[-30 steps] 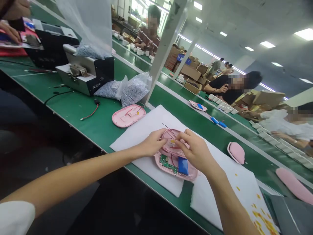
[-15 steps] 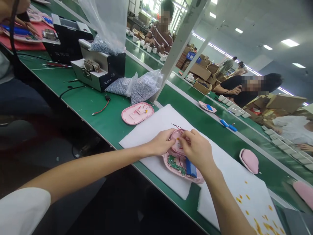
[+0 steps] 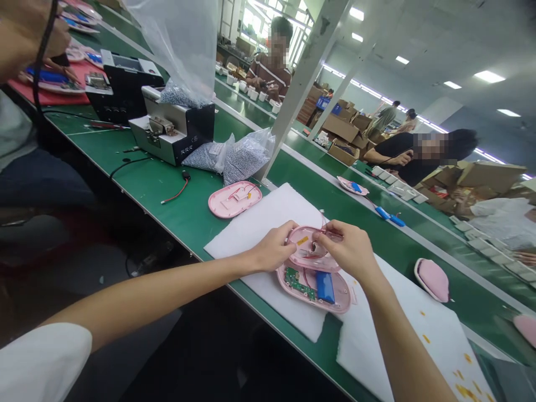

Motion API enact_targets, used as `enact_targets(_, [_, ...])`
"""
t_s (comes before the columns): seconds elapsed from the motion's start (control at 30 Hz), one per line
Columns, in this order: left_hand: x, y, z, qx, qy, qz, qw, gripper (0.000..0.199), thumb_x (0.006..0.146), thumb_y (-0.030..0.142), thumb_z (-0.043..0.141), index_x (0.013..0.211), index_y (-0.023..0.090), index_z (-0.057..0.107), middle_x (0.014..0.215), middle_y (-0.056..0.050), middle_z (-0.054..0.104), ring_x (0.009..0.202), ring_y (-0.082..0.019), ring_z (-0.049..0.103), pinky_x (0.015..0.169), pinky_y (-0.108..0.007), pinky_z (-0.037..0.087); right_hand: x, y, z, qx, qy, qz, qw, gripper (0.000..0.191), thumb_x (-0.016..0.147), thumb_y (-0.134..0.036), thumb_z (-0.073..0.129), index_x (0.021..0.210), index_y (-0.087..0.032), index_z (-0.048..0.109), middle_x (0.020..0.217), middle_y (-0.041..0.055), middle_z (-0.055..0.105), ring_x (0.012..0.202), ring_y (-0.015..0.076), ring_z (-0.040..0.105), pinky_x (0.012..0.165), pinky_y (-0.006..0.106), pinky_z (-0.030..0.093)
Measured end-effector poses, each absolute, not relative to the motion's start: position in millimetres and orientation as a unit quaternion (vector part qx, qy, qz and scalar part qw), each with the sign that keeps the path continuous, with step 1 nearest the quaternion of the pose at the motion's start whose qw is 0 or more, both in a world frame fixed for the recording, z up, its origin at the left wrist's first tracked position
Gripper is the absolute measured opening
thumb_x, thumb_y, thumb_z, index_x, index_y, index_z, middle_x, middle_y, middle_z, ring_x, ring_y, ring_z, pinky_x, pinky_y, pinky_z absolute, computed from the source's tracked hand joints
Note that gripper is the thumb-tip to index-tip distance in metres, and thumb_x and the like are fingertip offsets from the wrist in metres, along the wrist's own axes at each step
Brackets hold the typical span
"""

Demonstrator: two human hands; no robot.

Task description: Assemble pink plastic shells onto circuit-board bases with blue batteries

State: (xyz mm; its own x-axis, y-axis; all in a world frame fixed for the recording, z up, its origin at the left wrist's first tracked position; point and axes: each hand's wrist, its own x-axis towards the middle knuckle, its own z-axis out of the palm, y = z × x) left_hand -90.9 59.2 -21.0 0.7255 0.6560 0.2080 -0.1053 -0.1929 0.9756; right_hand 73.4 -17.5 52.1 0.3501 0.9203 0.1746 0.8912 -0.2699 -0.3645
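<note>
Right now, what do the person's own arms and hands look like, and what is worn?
The left hand and right hand are bare: no gloves, ring or watch showing. A white short sleeve covers the left upper arm; any right sleeve is out of view.

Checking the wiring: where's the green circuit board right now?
In the head view, the green circuit board lies in the lower pink plastic shell, left of the blue battery, below the upper pink shell.

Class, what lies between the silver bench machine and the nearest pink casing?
Two clear plastic bags of grey pellets lie there, as the head view shows.
</note>
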Motion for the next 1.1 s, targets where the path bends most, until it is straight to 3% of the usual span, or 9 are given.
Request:
enact_targets(0.17, [-86.1, 61.7, -21.4, 0.706, 0.137, 0.335, 0.608, 0.031, 0.089, 0.04, 0.058, 0.102, 0.013, 0.064, 0.107, -0.009, 0.068, 0.104, -0.024, 0.061, 0.095, -0.034, 0.044, 64.3, -19.1, 54.2, -0.765, -0.573, 0.098, 0.276, 0.023, 0.077, -0.042, 0.062, 0.07, -0.021, 0.065, 0.071, 0.0, 0.07, 0.07, 0.0178, 0.062, 0.068, 0.028, 0.041])
enact_targets(0.37, [-109.0, 62.9, -15.9, 0.829, 0.069, 0.236, 0.503, 0.029, 0.094, 0.028, 0.045, 0.116, 0.017, 0.062, 0.1, -0.006, 0.068, 0.089, -0.02, 0.063, 0.082, -0.03, 0.047, 56.4, -68.8, 52.2, -0.699, -0.659, -0.015, 0.277, 0.014, 0.083, -0.033, 0.063, 0.078, -0.022, 0.068, 0.077, 0.0015, 0.07, 0.069, 0.0175, 0.063, 0.065, 0.028, 0.043])
enact_targets(0.5, [-122.5, 71.1, 5.9, 0.903, -0.034, 0.103, 0.416, 0.049, 0.082, 0.016, 0.052, 0.131, 0.023, 0.057, 0.139, -0.01, 0.055, 0.129, -0.029, 0.05, 0.109, -0.039, 0.037, 55.1, -101.1, 31.1, -0.668, -0.719, -0.071, 0.177, 0.01, 0.082, -0.023, 0.063, 0.091, -0.021, 0.067, 0.107, 0.0081, 0.069, 0.093, 0.023, 0.064, 0.078, 0.033, 0.047])
enact_targets(0.57, [-120.1, 75.9, 19.9, 0.92, -0.024, 0.025, 0.391, 0.054, 0.076, 0.021, 0.061, 0.131, 0.022, 0.056, 0.153, -0.011, 0.04, 0.142, -0.033, 0.034, 0.115, -0.044, 0.029, 62.0, -102.4, 23.1, -0.686, -0.717, -0.005, 0.119, 0.05, 0.073, -0.035, 0.077, 0.118, -0.019, 0.062, 0.134, 0.014, 0.056, 0.117, 0.0304, 0.056, 0.093, 0.042, 0.048])
enact_targets(0.63, [-110.0, 78.3, 33.4, 0.92, 0.049, -0.03, 0.388, 0.06, 0.075, 0.031, 0.065, 0.133, 0.022, 0.053, 0.149, -0.012, 0.044, 0.135, -0.035, 0.043, 0.109, -0.044, 0.036, 71.6, -97.8, 20.3, -0.697, -0.709, 0.068, 0.084, 0.094, 0.06, -0.051, 0.085, 0.14, -0.017, 0.048, 0.142, 0.0181, 0.049, 0.125, 0.0343, 0.051, 0.101, 0.048, 0.044])
enact_targets(0.67, [-102.7, 78.0, 39.4, 0.919, 0.092, -0.043, 0.381, 0.062, 0.075, 0.036, 0.066, 0.133, 0.021, 0.052, 0.141, -0.013, 0.052, 0.126, -0.034, 0.051, 0.103, -0.042, 0.042, 76.1, -95.2, 20.4, -0.698, -0.706, 0.091, 0.076, 0.103, 0.058, -0.055, 0.086, 0.144, -0.016, 0.044, 0.139, 0.0187, 0.051, 0.122, 0.0342, 0.052, 0.101, 0.048, 0.044])
enact_targets(0.87, [-59.1, 59.0, 58.2, 0.91, 0.175, -0.151, 0.345, 0.05, 0.058, 0.042, 0.077, 0.099, 0.016, 0.066, 0.094, -0.008, 0.07, 0.083, -0.028, 0.065, 0.061, -0.029, 0.045, 83.0, -99.8, 17.1, -0.666, -0.73, 0.024, 0.15, 0.096, 0.061, -0.051, 0.084, 0.141, -0.014, 0.048, 0.131, 0.0186, 0.055, 0.116, 0.0322, 0.055, 0.101, 0.048, 0.046])
enact_targets(1.03, [-28.5, 70.6, 59.1, 0.864, 0.171, -0.134, 0.455, 0.046, 0.057, 0.037, 0.075, 0.098, 0.018, 0.066, 0.095, -0.005, 0.07, 0.087, -0.026, 0.065, 0.062, -0.026, 0.047, 72.0, -153.5, -5.8, -0.687, -0.667, -0.095, 0.273, 0.078, 0.075, -0.034, 0.075, 0.145, -0.019, 0.045, 0.145, 0.018, 0.047, 0.136, 0.0354, 0.042, 0.114, 0.061, 0.033])
enact_targets(1.1, [-4.2, 88.2, 64.6, 0.866, 0.197, -0.083, 0.451, 0.051, 0.055, 0.043, 0.073, 0.098, 0.017, 0.067, 0.098, -0.006, 0.071, 0.091, -0.027, 0.065, 0.068, -0.028, 0.049, 74.3, -197.2, -19.4, -0.708, -0.567, -0.117, 0.404, 0.054, 0.08, -0.026, 0.068, 0.133, -0.03, 0.058, 0.133, 0.01, 0.06, 0.126, 0.0318, 0.055, 0.111, 0.057, 0.041])
